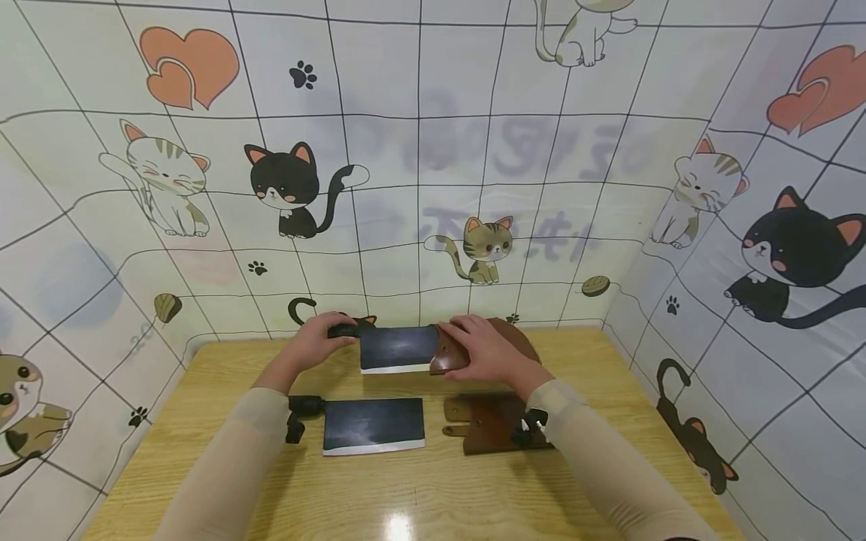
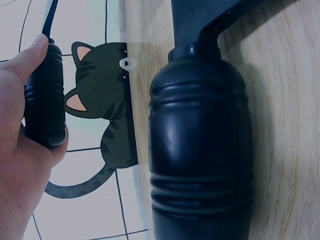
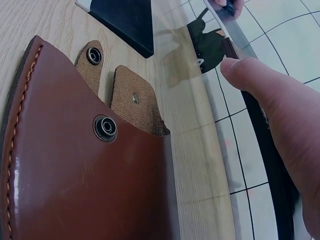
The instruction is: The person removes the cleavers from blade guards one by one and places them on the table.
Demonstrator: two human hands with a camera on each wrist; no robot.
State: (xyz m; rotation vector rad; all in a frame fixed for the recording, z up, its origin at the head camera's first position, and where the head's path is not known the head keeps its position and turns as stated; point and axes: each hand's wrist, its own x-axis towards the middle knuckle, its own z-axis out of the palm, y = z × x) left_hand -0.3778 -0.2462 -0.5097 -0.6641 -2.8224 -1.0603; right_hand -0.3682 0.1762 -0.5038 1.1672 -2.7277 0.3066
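Note:
In the head view my left hand (image 1: 316, 343) grips the black handle (image 2: 45, 95) of a cleaver (image 1: 398, 349), raised near the table's back edge. Its dark rectangular blade points right, pale cutting edge downward. My right hand (image 1: 483, 349) holds a brown leather sheath (image 1: 519, 338), thumb on the near side. The blade's right end meets the sheath's mouth; how far it goes inside is hidden. Nearer to me lies a second cleaver (image 1: 373, 427), its ridged black handle (image 2: 200, 135) large in the left wrist view. Right of it lies a second brown sheath (image 3: 90, 175), stitched along one edge.
A light wooden table (image 1: 379, 488) carries the lying cleaver and sheath. Two leather straps with metal snaps, one strap (image 3: 136, 95) broader, extend from the lying sheath. White cloth (image 1: 419, 165) with printed cats and grid lines stands behind and at both sides.

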